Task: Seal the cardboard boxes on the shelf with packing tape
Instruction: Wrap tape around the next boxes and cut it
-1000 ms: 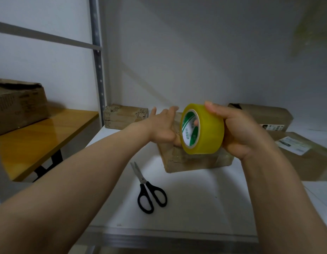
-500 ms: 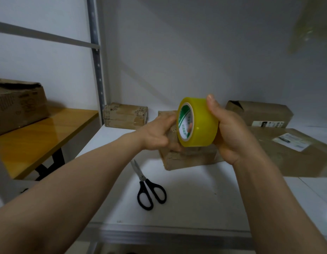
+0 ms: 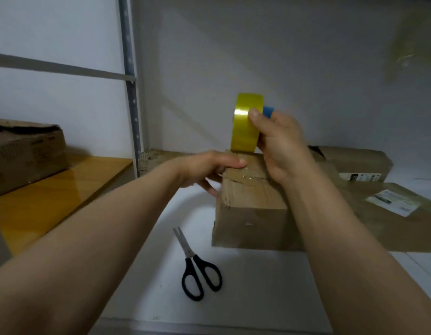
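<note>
tape roll (image 3: 247,122): stands on edge at the box's (image 3: 250,209) far top edge; light, stiff, slick-faced.
right hand (image 3: 279,146): curled round the roll, thumb on its band.
left hand (image 3: 207,168): fingers flat on the box top beside the roll, thumb down the side.
box: dented, probably light and likely to slide; keep it pinned.
scissors (image 3: 197,269): in front of the box, apart.
larger box (image 3: 390,213): crowds its right side.
blocker: left fingers lie near the tape path.

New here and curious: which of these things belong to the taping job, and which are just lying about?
In the job: yellow tape roll in the right hand; front box under the left hand; scissors; other shelf boxes.
Lying about: worn box on the wooden table, left.
</note>
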A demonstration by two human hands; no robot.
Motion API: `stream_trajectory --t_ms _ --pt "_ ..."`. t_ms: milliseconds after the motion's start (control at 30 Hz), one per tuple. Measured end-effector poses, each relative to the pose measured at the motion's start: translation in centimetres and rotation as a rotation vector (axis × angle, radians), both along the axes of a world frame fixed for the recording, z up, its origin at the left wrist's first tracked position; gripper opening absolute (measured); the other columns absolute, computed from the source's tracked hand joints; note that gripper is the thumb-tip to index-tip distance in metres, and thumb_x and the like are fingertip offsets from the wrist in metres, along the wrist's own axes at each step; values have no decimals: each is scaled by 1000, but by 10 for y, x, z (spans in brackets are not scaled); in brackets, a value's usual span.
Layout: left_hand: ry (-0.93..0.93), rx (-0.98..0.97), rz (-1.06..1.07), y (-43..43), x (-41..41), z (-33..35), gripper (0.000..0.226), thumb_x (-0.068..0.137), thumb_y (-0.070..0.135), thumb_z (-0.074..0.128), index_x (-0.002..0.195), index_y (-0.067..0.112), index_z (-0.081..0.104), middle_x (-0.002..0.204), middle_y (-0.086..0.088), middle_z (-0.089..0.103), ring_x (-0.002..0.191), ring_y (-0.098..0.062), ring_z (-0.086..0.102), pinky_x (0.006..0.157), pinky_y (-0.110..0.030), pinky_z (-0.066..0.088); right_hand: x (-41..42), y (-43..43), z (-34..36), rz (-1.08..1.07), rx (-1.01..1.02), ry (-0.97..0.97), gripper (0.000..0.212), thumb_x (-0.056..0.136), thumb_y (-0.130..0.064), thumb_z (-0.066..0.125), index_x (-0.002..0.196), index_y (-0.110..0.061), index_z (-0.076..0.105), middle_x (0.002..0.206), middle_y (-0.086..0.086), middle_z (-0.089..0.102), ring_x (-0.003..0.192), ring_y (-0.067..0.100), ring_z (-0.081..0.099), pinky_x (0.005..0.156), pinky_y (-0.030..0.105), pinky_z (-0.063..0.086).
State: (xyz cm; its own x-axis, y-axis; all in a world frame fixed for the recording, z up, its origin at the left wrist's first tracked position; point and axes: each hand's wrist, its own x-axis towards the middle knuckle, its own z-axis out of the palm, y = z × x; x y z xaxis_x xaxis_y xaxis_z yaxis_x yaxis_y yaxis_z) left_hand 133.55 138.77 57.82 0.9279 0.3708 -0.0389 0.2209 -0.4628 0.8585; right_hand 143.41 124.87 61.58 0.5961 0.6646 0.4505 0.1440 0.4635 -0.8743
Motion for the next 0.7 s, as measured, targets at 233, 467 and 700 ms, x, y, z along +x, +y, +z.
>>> stream_trajectory --t_ms 233,467,700 --pt "-131 -200 -276 21 -27 -31 128 58 59 90 159 43 14 162 10 33 150 -17 28 124 -52 18 20 34 -12 -55 -234 34 25 102 -21 59 122 -8 63 94 1 73 74 8 72 59 25 56" --pt "-245 232 -29 -9 -32 -33 131 51 57 94 153 47 13 157 20 23 144 -9 30 121 -44 31 28 45 -13 -101 -270 37 21 102 -22 60 115 -8 66 97 7 74 82 18 73 62 30 57" --pt "-360 682 19 -11 -43 -45 87 66 75 72 143 57 37 163 22 10 150 -9 18 118 -45 31 24 52 -13 -66 -305 75 19 104 -22 56 115 -8 62 104 9 70 88 20 70 65 34 58"
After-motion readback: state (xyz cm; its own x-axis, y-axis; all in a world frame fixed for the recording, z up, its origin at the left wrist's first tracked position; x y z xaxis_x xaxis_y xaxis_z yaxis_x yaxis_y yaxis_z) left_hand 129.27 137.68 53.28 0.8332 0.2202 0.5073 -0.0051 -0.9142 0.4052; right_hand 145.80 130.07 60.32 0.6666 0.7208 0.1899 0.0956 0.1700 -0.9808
